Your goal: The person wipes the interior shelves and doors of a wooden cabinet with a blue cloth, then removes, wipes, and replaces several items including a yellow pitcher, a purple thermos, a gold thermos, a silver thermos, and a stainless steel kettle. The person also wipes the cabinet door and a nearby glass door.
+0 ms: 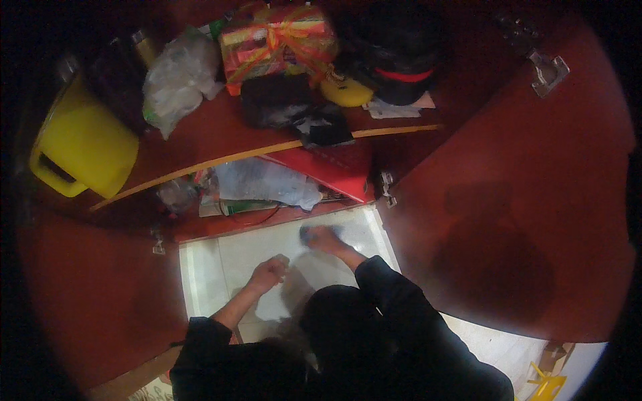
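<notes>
My left hand (271, 273) is raised over the pale tiled floor (266, 316), its fingers curled; whether it holds anything small cannot be told. Ahead of it and to the right, my right hand (321, 237) is blurred, with a dark bluish thing (304, 234) at its fingers that I cannot identify. Both hands are in front of an open reddish-brown cabinet. On its low shelf, just beyond the hands, lie a crumpled clear plastic bag (261, 181), a red flat folder or box (341, 170) and a thin red cord (253, 220).
Open cabinet doors stand at left (100, 290) and right (531, 210), with metal hinges (547, 74). The upper shelf (200, 135) holds a yellow plastic container (85, 135), a whitish plastic bag (180, 75), a patterned bundle (281, 45), a black bag (281, 100) and a dark cap (401, 85).
</notes>
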### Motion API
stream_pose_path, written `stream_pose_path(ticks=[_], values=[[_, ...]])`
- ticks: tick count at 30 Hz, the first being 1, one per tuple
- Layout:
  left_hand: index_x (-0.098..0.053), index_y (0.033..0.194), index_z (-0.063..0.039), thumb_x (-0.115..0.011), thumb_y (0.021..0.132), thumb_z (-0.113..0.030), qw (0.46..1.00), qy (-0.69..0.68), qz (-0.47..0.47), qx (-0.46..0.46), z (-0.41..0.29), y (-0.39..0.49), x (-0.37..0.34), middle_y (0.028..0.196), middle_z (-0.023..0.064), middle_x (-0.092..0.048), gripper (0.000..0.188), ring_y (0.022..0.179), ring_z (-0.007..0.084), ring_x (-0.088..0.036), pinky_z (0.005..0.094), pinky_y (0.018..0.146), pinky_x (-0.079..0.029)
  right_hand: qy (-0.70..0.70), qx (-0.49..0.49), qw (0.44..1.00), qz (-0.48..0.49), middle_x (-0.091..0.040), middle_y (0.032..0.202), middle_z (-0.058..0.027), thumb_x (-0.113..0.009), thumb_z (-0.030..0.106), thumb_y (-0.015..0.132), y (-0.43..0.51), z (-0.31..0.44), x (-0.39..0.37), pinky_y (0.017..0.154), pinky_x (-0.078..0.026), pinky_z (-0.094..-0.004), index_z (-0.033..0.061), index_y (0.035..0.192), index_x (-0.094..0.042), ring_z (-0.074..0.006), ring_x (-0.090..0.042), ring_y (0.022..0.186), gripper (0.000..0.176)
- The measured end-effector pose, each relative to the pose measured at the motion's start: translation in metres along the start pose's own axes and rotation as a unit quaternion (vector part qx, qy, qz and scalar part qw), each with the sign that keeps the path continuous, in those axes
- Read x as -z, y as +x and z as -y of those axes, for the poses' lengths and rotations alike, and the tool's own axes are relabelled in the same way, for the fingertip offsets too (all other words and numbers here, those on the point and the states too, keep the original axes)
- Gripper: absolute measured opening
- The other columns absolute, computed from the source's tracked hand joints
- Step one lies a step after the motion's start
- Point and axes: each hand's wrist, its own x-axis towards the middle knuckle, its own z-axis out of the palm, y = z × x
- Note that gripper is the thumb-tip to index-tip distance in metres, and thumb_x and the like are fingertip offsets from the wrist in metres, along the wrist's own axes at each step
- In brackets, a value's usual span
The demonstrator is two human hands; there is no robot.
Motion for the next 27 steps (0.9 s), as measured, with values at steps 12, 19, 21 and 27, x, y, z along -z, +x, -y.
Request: stream_pose_path(ticks=[12,19,21,27], values=[[-0.052,0.130,-0.006,-0.058,0.097,-0.037,0.951,-0.235,-0.043,-0.197,-0.127,-0.021,-0.078,0.113,0.0056,-0.062,0.046,0.100,0.0181,-0.060,0.0352,0.085,-0.050,0.448,-0.127,0.883,-0.058,-0.052,0.132,-0.0087,-0.047,0.024,0.102,-0.024,0.188,0.184,0.093,-0.049,-0.0332,0.0081,0.132,-0.054,-0.0188,-0.056,0.116,0.034],[-0.059,0.123,0.003,-0.051,0.097,-0.046,0.940,-0.226,-0.036,-0.252,-0.284,-0.030,-0.159,0.110,0.0100,-0.065,0.057,0.097,0.0180,-0.059,0.0345,0.088,-0.046,0.391,-0.281,0.873,-0.084,-0.066,0.102,-0.0063,-0.057,0.024,0.098,-0.201,0.130,0.163,0.091,-0.048,-0.0333,0.0026,0.110,-0.063,-0.0182,-0.062,0.097,0.025],[-0.051,0.134,0.001,-0.051,0.097,-0.040,0.914,-0.185,-0.007,-0.362,-0.324,-0.040,-0.190,0.122,0.0126,-0.061,0.055,0.112,0.0206,-0.055,0.0375,0.100,-0.040,0.255,-0.261,0.930,-0.044,-0.067,0.101,-0.0060,-0.062,0.026,0.094,-0.250,0.114,0.139,0.091,-0.047,-0.0340,0.0031,0.108,-0.064,-0.0197,-0.062,0.096,0.027],[-0.032,0.147,-0.002,-0.050,0.097,-0.037,0.952,-0.107,-0.023,-0.288,-0.329,0.013,-0.242,0.145,0.0254,-0.043,0.064,0.135,0.0417,-0.038,0.0414,0.114,-0.027,0.221,-0.302,0.923,0.086,-0.067,0.106,-0.0127,-0.057,0.030,0.094,-0.337,0.091,0.148,0.078,-0.054,-0.0410,0.0067,0.110,-0.065,-0.0286,-0.067,0.094,0.029]])
